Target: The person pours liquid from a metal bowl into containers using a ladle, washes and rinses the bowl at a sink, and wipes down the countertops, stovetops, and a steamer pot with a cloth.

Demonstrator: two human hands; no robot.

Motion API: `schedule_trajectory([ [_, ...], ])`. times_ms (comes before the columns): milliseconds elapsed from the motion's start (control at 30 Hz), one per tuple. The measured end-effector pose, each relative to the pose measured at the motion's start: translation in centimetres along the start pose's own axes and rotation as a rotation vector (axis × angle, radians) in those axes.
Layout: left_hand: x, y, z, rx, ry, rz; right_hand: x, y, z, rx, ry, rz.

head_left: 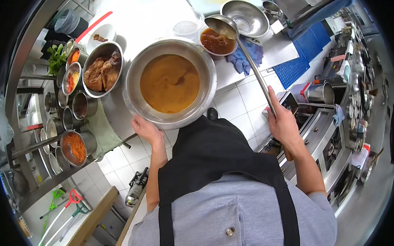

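Note:
A large metal bowl (131,92) with orange-brown liquid stands at the near edge of the white table (144,10). My left hand (147,130) grips the rim of this bowl at its lower left. My right hand (284,126) is closed round the long handle of a metal ladle (223,26). The ladle's bowl hangs over the far rim of a smaller bowl of dark reddish-brown liquid (217,42). An empty metal bowl (245,19) is just beyond. Left of the large bowl sits a metal bowl with pieces of browned meat (103,70).
A blue cloth (246,59) lies right of the smaller bowl. Containers with shredded carrot (73,148) and other ingredients line the left. A stove (326,145) with pans runs along the right. Blue mats (301,61) lie on the tiled floor.

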State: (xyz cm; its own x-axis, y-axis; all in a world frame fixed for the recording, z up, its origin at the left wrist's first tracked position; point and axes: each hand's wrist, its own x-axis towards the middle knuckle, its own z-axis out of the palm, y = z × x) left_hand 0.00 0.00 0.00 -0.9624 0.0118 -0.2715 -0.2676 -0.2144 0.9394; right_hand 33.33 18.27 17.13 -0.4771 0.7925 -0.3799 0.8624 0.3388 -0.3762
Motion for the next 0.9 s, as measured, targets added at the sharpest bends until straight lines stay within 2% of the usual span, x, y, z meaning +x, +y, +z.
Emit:
schedule_trajectory([
  [67,0.3,0.4,0.0,0.187,-0.010,0.052,0.0,0.8,1.4,0.048,0.110,-0.163],
  [100,-1.3,-0.8,-0.3,0.174,0.013,-0.008,-1.0,1.1,0.6,-0.011,0.084,-0.151],
  [167,-0.5,-0.5,-0.3,0.389,0.002,0.105,-0.7,0.8,2.0,0.097,0.115,-0.343],
  [200,0.1,-0.4,-0.3,0.386,0.010,0.111,-0.3,0.6,2.6,0.089,0.097,-0.382],
  [333,0.5,-0.6,-0.4,0.373,0.011,0.111,0.9,0.1,3.3,-0.090,0.009,-0.416],
  [467,0.3,0.0,0.1,0.345,0.012,0.114,2.3,0.2,3.7,-0.114,-0.054,-0.437],
  [567,0.0,0.7,0.5,0.415,0.034,0.119,2.6,0.0,3.3,-0.052,-0.120,-0.416],
  [633,0.3,0.3,0.4,0.415,0.044,0.124,1.7,-0.8,2.8,0.148,-0.248,-0.309],
  [700,0.3,0.2,0.3,0.416,0.046,0.131,1.2,0.0,3.7,0.195,-0.086,-0.526],
  [767,-0.1,0.6,0.7,0.373,0.040,0.128,0.1,-2.4,1.1,0.785,-0.635,0.224],
  [800,-0.2,0.6,0.8,0.370,0.042,0.127,-0.3,-2.5,1.1,0.966,-0.678,0.264],
  [833,-0.2,0.7,0.8,0.396,0.042,0.126,-0.3,-2.7,0.8,0.965,-0.678,0.264],
  [900,-0.2,0.6,0.7,0.423,0.043,0.125,-0.5,-3.2,0.1,1.167,-0.757,0.396],
])
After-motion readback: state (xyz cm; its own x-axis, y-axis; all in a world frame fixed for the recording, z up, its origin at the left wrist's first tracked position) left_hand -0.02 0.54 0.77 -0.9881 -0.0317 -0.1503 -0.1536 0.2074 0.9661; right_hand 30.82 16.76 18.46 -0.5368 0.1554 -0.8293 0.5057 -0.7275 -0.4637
